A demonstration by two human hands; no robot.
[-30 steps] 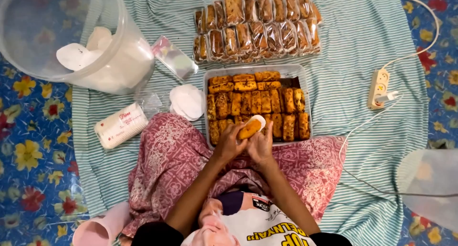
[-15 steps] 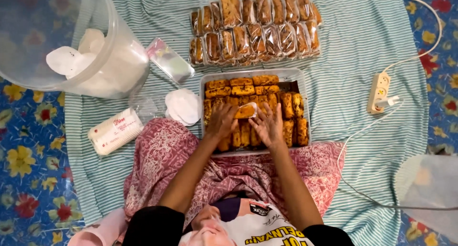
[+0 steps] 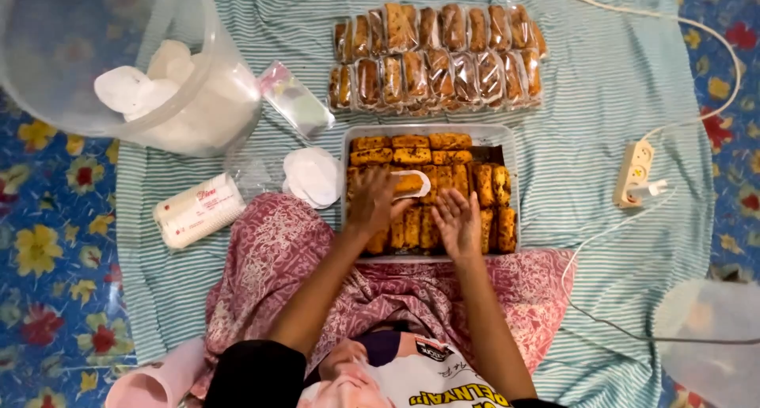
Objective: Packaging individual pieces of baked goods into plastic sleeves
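A grey tray [image 3: 507, 139] holds several rows of golden-brown baked bars. My left hand [image 3: 370, 204] reaches over the tray's left half, its fingers gripping a white paper liner with one bar in it [image 3: 408, 184], which rests on the bars in the middle row. My right hand [image 3: 459, 222] hovers flat over the tray's near row, fingers spread and holding nothing. Beyond the tray lie two rows of bars wrapped in clear plastic [image 3: 439, 56].
A clear plastic tub [image 3: 119, 68] with white liners stands at the far left. A stack of white liners [image 3: 313, 176], a sleeve of liners [image 3: 198, 210] and a small plastic bag [image 3: 297, 99] lie left of the tray. A power strip [image 3: 636, 173] with cable lies on the right, on the striped cloth [image 3: 617, 75].
Both hands moved forward from the tray's near edge to over its middle. The bar in its liner went with the left hand; the right hand let go and spread flat.
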